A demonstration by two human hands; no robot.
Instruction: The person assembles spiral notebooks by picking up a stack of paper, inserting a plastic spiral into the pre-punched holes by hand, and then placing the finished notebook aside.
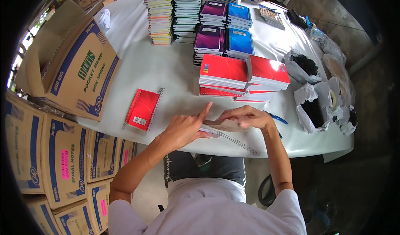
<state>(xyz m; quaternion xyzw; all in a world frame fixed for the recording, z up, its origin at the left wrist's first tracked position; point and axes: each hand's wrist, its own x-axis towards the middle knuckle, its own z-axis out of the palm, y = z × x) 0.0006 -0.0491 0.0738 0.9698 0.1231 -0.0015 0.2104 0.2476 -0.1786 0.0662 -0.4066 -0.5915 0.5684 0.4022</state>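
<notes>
Left hand (pixel 183 129) gripping a pad (pixel 227 125), right hand (pixel 248 117) on it, wire coil (pixel 236 141) trailing

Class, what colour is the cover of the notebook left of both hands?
The cover is red, best seen in the head view.

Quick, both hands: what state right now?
Left hand: partly closed, holding a notebook near its left end, index finger extended.
Right hand: fingers curled at the notebook; blurred, so its grip cannot be told.
</notes>
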